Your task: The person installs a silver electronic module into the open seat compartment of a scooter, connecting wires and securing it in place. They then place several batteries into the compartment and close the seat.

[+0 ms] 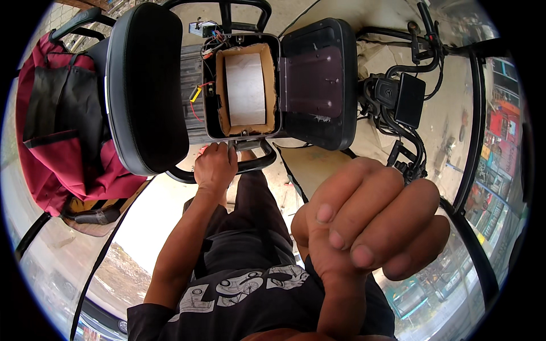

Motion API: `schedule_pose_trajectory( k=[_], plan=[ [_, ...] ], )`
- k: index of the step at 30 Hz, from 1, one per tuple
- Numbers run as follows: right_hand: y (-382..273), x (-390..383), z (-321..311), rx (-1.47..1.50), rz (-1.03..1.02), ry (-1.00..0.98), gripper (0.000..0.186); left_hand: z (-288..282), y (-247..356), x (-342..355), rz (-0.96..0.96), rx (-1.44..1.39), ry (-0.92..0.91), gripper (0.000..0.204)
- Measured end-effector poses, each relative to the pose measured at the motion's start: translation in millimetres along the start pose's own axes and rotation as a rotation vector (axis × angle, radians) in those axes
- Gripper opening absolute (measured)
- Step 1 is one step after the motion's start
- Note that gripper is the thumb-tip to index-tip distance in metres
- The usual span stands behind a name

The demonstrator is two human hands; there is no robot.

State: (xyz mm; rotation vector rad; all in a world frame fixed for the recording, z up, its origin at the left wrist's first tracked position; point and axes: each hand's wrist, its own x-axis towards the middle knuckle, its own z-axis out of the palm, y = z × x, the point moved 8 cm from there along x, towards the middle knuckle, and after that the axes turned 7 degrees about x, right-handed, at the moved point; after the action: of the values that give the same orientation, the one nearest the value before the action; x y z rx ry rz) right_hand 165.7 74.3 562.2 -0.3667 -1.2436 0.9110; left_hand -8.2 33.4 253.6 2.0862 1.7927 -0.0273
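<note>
My left hand [216,166] is at the near side of an open seat box [243,135], by a black tubular rail [257,163]. Its fingers are bent and closed, and what they grip, if anything, is hidden; a small red bit shows beside them. My right hand [372,219] is raised close to the camera, fingers curled into a loose fist with nothing visible in it. A cardboard lining [267,85] fills the box, around a white-grey panel [245,91]. The box's black padded lid [317,85] is swung over to the right.
A black backrest cushion [151,88] stands left of the box, beside a maroon and black cover [62,119]. Loose wires with a yellow connector [195,94] lie on a ribbed black floor. Handlebars with a dark display [409,101] are to the right; clear sheeting surrounds the vehicle.
</note>
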Motion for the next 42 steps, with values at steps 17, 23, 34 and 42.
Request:
schedule_pose_trajectory(
  k=[17, 23, 34, 42],
  plan=[
    [0.7, -8.7, -0.8, -0.008, -0.039, 0.232, 0.036, 1.1, -1.0, -0.9, 0.008, 0.029, 0.037, 0.021],
    [1.0, -6.1, -3.8, 0.037, 0.008, 0.022, 0.054, -1.2, -0.9, -0.4, -0.007, 0.028, 0.048, 0.02],
    [8.2, -13.6, -19.7, -0.132, 0.039, 0.179, 0.039, -0.7, 1.0, -0.6, -0.017, 0.013, 0.035, 0.02],
    [84.0, -93.7, -128.2, -0.383, 0.368, 0.749, 0.019, -4.2, -0.1, -3.1, 0.016, -0.01, 0.099, 0.026]
  ],
)
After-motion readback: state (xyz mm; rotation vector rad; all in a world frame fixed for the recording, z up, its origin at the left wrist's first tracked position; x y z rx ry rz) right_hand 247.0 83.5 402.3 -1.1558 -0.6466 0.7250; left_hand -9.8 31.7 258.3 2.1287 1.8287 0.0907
